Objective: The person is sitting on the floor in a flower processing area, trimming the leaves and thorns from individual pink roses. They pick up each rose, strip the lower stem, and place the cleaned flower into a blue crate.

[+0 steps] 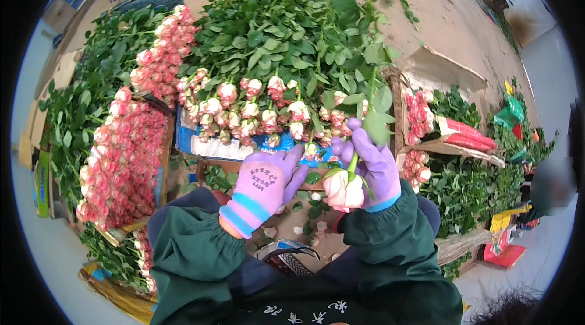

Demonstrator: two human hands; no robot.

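Head view: the right hand, in a purple glove, pinches the stem of a pink rose at five o'clock. The left hand, fingers together and loosely extended, hovers beside the bloom. Rose piles lie at twelve o'clock.

Both gloves are knit cloth with a matt purple coating, on the left hand and the right hand alike; cuffs ribbed pink and blue. The sleeves are dark green woven cloth, slightly shiny (gathered at the wrists). The held rose has soft, matt petals; its leaves look waxy and a little glossy. The boxes are matt brown cardboard. The floor is rough, dull concrete
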